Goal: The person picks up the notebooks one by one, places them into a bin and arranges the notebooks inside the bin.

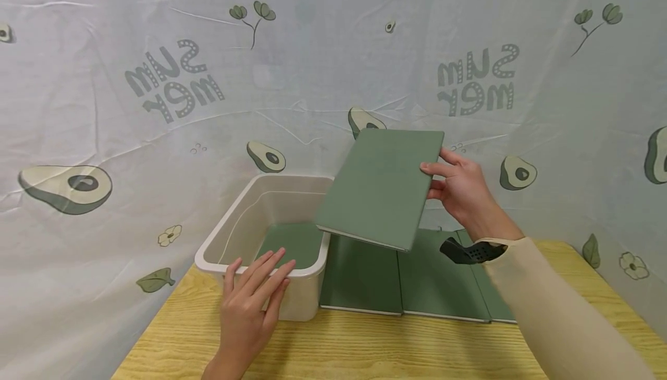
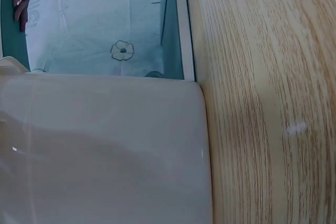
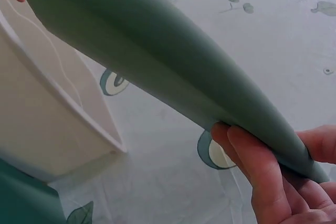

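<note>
My right hand (image 1: 458, 186) pinches a green hardcover book (image 1: 383, 189) by its right edge, thumb on top and fingers beneath. The book is tilted in the air, its near left corner overlapping the right rim of a white plastic bin (image 1: 226, 218) in the head view. Another green book (image 1: 297, 241) lies inside the bin. My left hand (image 1: 247, 302) rests on the bin's near rim with its fingers spread over the edge. In the right wrist view the fingers (image 3: 257, 166) press against the book's underside (image 3: 157, 66).
Several green books (image 1: 443, 278) lie side by side on the wooden table (image 1: 365, 348), right of the bin. A pale sheet printed with avocados (image 1: 266, 157) hangs behind the table. A black band (image 1: 471, 251) circles the right wrist.
</note>
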`<state>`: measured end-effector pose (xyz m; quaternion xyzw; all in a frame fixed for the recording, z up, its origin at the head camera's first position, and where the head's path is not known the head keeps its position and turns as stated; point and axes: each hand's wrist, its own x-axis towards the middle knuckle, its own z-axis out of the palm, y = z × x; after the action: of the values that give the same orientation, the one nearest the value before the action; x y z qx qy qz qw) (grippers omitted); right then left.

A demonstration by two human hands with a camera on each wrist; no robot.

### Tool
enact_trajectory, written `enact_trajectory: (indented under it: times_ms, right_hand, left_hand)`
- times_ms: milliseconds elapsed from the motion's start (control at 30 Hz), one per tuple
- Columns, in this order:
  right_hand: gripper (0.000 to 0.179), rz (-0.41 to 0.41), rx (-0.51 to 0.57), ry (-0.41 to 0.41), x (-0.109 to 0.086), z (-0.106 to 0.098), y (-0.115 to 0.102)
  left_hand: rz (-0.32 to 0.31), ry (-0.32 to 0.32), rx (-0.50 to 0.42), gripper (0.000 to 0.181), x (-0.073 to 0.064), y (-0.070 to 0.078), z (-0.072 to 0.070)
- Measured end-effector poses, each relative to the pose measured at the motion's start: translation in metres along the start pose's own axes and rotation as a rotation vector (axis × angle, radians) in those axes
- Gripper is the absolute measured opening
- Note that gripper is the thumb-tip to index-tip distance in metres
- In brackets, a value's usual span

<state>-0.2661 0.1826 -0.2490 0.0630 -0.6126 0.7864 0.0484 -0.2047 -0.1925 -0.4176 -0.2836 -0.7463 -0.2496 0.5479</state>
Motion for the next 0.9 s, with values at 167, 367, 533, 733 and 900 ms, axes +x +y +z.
enact_trajectory:
  times_ms: [167,367,533,733,900]
  right_hand:
    - [0.071,0.003,0.011,0.001,0.004,0.007,0.0]
    - [0.074,0.022,0.031,0.007,0.009,0.011,0.004]
    - [0.074,0.033,0.012,0.012,0.014,0.018,0.012]
    - [0.075,0.053,-0.011,0.003,0.018,0.029,0.027]
    - [0.073,0.049,-0.011,0.01,0.022,0.04,0.037]
  left_hand:
    - [-0.012,-0.006,-0.001,0.033,0.0,0.002,0.001]
    - [-0.025,-0.009,-0.006,0.032,-0.001,0.004,0.002]
    - [-0.024,-0.012,-0.001,0.032,-0.001,0.004,0.003]
    - [-0.024,-0.013,0.002,0.033,-0.002,0.002,0.004]
    - [-0.027,-0.009,0.004,0.034,-0.003,0.001,0.007]
